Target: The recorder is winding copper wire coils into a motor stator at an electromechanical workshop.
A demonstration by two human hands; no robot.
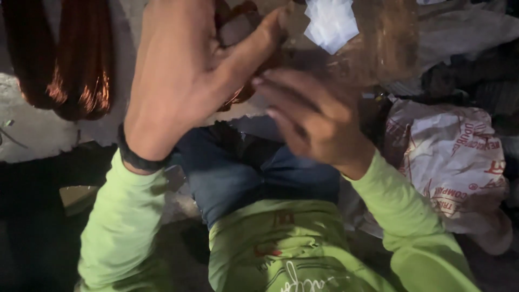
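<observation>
My left hand is raised in the upper middle of the head view, fingers curled toward a bundle of copper wire that shows behind the palm and thumb. Whether it grips the bundle is hidden by the hand itself. A dark band sits on that wrist. My right hand is blurred, just right of centre, fingers spread and pointing left, with nothing visible in it. Both arms wear light green sleeves, and my blue trousers lie below the hands.
Two coils of copper wire hang at the upper left over a pale floor. A wooden board with white paper pieces lies at the top. A white printed sack is crumpled at right.
</observation>
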